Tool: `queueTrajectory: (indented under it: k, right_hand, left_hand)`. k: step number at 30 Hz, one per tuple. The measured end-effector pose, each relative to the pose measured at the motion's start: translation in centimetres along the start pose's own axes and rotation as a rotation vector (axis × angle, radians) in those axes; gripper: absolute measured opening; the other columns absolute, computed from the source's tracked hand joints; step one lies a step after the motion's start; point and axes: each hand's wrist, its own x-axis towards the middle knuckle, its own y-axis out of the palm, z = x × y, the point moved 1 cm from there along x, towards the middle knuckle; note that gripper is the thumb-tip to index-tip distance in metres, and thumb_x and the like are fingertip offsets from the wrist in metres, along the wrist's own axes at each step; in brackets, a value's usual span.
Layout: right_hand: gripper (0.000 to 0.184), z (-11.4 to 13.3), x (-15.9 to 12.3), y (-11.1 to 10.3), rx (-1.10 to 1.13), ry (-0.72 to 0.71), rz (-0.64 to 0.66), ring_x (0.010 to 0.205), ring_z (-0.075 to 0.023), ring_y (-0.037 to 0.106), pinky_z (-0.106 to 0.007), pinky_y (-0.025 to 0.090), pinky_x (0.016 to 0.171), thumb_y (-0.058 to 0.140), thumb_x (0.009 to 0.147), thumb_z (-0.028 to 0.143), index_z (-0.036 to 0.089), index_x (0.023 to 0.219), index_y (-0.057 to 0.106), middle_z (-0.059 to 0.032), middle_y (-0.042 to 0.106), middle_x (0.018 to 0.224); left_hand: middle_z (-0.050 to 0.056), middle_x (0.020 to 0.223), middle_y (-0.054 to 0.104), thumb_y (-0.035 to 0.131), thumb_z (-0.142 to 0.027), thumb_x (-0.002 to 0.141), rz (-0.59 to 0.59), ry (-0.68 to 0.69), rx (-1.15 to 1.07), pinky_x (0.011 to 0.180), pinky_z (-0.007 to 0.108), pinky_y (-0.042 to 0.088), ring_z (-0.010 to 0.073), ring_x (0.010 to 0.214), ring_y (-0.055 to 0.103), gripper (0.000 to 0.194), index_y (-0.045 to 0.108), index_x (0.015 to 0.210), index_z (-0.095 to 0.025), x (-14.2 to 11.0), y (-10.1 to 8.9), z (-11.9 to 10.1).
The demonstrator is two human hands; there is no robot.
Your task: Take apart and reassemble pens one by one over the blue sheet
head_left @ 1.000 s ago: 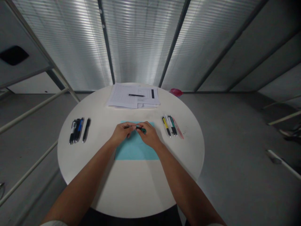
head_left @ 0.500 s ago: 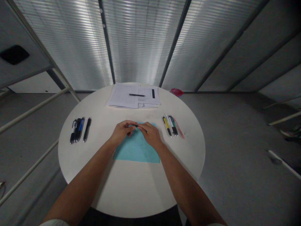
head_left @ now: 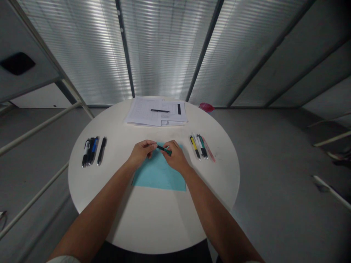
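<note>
round white desk, flat turquoise sheet on it, and over that a slim black-and-green pen: left hand pinching its tip, fingers nearly together, right hand with fingers curled snugly on the green end.

The slim black-and-green pen slants between the left hand and right hand, green end rightmost.

White is being shown by the round table, plain turquoise by the rectangular sheet, black and green by the slim pen. At twelve o'clock, white printed papers are being marked by a black bar; at two, yellow and black are being shown by a slender pen; near ten, a blue-and-black pen is being seen.
</note>
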Motion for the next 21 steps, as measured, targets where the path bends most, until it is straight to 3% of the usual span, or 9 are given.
queueTrajectory:
  k: [4,9,15,21]
  right_hand:
    - [0.012,-0.13,0.05,-0.09,0.009,-0.015,0.031,0.088,-0.0165,0.059,-0.03,0.047,0.08,0.055,0.089,0.029,0.022,0.097,0.059,-0.0035,0.06,0.092]
    - [0.024,0.15,-0.02,-0.42,-0.014,-0.037,0.081,0.092,-0.016,0.059,-0.03,0.046,0.083,0.04,0.096,0.03,0.024,0.105,0.062,-0.004,0.063,0.097]
    - [0.02,-0.11,0.01,-0.07,0.012,0.024,0.017,0.09,-0.0173,0.058,-0.031,0.047,0.08,0.058,0.085,0.031,0.022,0.103,0.057,-0.0038,0.059,0.097]
    - [0.013,-0.29,0.14,0.01,0.021,0.011,0.022,0.092,-0.0174,0.058,-0.031,0.047,0.081,0.053,0.089,0.029,0.023,0.099,0.059,-0.0039,0.06,0.096]
  left_hand:
    - [-0.003,0.055,0.053,0.077,-0.037,0.064,0.019,-0.002,-0.028,0.043,0.021,0.034,0.0071,0.044,0.045,0.036,0.068,0.09,-0.014,-0.05,-0.24,-0.1]
    - [-0.003,0.057,0.052,0.077,-0.035,0.066,0.04,-0.015,-0.052,0.043,0.021,0.034,0.0075,0.047,0.046,0.036,0.068,0.094,-0.014,-0.05,-0.27,-0.07]
    - [-0.003,0.055,0.051,0.076,-0.034,0.066,0.047,-0.02,-0.086,0.042,0.021,0.033,0.0073,0.046,0.045,0.036,0.067,0.095,-0.014,-0.04,-0.18,-0.14]
    - [-0.004,0.06,0.052,0.08,-0.034,0.061,-0.016,-0.013,-0.157,0.041,0.019,0.033,0.0078,0.049,0.048,0.042,0.062,0.095,-0.017,-0.08,-0.02,-0.27]
